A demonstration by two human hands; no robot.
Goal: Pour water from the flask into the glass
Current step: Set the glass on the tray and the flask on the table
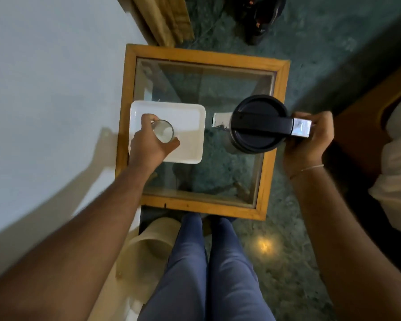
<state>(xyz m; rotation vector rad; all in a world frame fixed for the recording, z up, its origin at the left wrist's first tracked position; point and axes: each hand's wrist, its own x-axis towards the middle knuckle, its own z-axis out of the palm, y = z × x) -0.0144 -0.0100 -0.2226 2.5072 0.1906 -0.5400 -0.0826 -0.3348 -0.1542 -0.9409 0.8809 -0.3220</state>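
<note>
A: What is seen first, taking the biggest thing?

B: A square side table (272, 144) with a wooden frame and a glass top is seen from above, standing on a greenish floor (333, 54) beside a pale wall (44, 77). Through the glass the floor below can be made out. The person's legs in blue trousers (206, 269) are placed at the near edge.

A: And on the table?

B: A white rectangular tray (190, 126) is laid on the left part of the glass top. The flask (257, 126), steel-bodied with a black lid and handle, is positioned over the right part, just beside the tray, with its spout turned towards the tray. Whether it is lifted or set down cannot be told.

A: How is it gripped?

B: Its handle is enclosed by the right hand (310, 140), fingers wrapped tightly around the end. A thin bracelet (310, 168) is worn on that wrist.

A: Where is the glass?

B: The glass (163, 133) is stood upright on the tray, towards its left side. It is clasped by the left hand (151, 142), thumb and fingers closed around its wall. Its contents cannot be judged.
</note>
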